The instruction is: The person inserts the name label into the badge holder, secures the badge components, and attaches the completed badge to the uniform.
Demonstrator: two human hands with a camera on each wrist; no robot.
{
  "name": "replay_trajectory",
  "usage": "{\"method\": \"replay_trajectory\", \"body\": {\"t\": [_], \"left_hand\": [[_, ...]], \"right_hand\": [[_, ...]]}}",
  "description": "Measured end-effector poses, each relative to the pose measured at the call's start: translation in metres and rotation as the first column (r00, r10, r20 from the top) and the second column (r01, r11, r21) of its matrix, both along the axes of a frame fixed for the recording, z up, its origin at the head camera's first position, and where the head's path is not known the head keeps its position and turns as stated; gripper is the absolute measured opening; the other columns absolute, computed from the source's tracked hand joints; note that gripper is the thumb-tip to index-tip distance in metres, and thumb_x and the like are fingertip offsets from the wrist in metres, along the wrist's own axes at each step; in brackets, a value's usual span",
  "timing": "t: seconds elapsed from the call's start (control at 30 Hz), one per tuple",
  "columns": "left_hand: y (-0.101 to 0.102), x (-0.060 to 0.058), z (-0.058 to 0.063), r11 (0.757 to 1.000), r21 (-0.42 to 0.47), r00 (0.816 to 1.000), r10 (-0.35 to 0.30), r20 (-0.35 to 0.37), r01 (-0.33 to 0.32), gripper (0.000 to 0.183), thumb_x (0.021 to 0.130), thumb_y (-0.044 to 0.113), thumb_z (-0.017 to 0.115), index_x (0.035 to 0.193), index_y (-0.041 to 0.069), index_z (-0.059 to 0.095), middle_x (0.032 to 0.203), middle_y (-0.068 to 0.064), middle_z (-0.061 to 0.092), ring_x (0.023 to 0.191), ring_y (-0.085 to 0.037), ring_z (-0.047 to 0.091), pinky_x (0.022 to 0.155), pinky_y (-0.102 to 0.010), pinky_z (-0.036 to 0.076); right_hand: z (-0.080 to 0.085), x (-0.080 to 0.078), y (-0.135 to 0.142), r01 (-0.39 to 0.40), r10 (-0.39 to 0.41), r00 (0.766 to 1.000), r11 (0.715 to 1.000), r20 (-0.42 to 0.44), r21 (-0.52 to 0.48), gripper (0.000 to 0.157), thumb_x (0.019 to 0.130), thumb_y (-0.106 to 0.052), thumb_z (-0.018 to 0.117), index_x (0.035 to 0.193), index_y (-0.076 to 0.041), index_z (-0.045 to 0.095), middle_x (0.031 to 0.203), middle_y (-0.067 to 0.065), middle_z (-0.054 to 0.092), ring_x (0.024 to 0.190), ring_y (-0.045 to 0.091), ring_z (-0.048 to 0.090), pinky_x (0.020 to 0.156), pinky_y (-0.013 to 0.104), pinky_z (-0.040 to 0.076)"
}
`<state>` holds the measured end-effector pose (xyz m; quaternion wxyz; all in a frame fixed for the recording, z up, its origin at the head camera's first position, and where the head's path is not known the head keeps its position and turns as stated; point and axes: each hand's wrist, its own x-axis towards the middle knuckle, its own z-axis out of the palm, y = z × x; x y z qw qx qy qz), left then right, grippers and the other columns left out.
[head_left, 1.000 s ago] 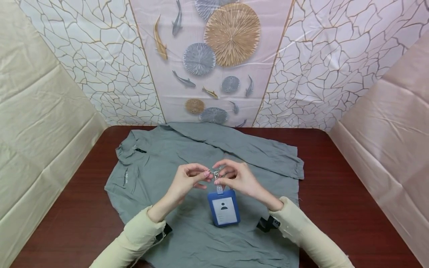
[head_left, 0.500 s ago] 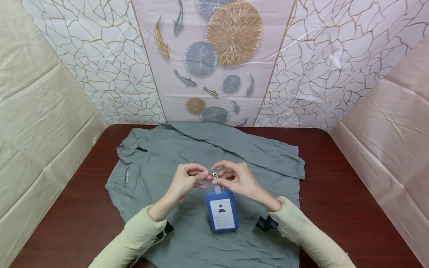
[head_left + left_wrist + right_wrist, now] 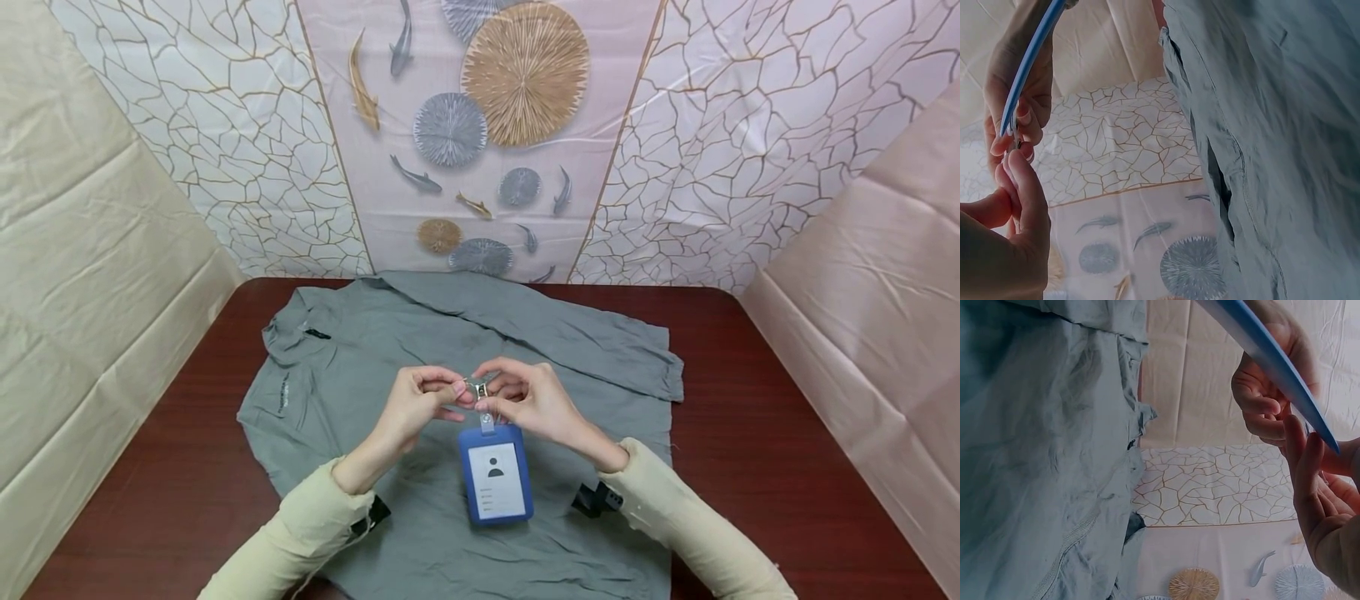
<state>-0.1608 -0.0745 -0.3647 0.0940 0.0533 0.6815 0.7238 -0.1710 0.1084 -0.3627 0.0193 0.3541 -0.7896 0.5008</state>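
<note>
A blue badge holder (image 3: 497, 479) with a white card in its window hangs from a short clear strap (image 3: 487, 423) and a small metal badge clip (image 3: 482, 390). With thumb and fingers, my left hand (image 3: 416, 408) pinches the clip's thin metal end. My right hand (image 3: 536, 404) grips the clip's body from the other side, thumb just above the strap. Both wrist views show the badge holder (image 3: 1027, 65) edge-on, in front of part of the hands and raised off the jacket (image 3: 360, 358). The fingers hide much of the clip.
The grey-green jacket lies spread over the dark red-brown table (image 3: 735, 433), its collar (image 3: 288, 337) at the left and a sleeve (image 3: 600, 342) across the back. Patterned cloth (image 3: 480, 133) stands behind the table; beige cloth (image 3: 855, 275) closes both sides.
The badge holder has swung a little left and toward the front, and its card now faces up more fully. Both hands keep their hold on the clip, nearly in place.
</note>
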Motion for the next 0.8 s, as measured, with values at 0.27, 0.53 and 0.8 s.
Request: {"method": "replay_trajectory", "body": {"t": [0.27, 0.53, 0.8], "left_hand": [[0.002, 0.0, 0.001, 1.0, 0.005, 1.0, 0.022, 0.022, -0.022, 0.017, 0.085, -0.003, 0.056, 0.095, -0.017, 0.059, 0.066, -0.002, 0.067, 0.062, -0.011, 0.065, 0.06, -0.034, 0.056], [0.002, 0.0, 0.001, 1.0, 0.012, 0.999, 0.022, 0.029, -0.022, 0.017, 0.085, -0.003, 0.055, 0.095, -0.016, 0.059, 0.066, -0.001, 0.067, 0.062, -0.011, 0.065, 0.062, -0.035, 0.056], [0.002, 0.001, 0.002, 1.0, 0.02, 0.999, 0.02, 0.029, -0.021, 0.018, 0.085, -0.004, 0.055, 0.096, -0.017, 0.059, 0.065, 0.0, 0.066, 0.061, -0.011, 0.065, 0.062, -0.035, 0.056]], "right_hand": [[0.019, 0.011, -0.003, 0.0, 0.0, 1.0, 1.0, 0.008, 0.001, 0.027, 0.076, 0.003, 0.067, 0.1, 0.006, 0.058, 0.072, 0.018, 0.067, 0.049, 0.021, 0.06, 0.045, 0.024, 0.049], [0.02, 0.013, -0.003, -0.007, 0.008, 1.0, 1.0, 0.01, -0.019, 0.026, 0.076, 0.003, 0.067, 0.101, 0.005, 0.058, 0.072, 0.018, 0.067, 0.049, 0.021, 0.06, 0.046, 0.025, 0.05], [0.017, 0.012, -0.003, -0.014, 0.015, 0.999, 0.999, 0.032, -0.032, 0.026, 0.076, 0.004, 0.066, 0.101, 0.006, 0.057, 0.072, 0.019, 0.067, 0.05, 0.019, 0.061, 0.047, 0.026, 0.052]]}}
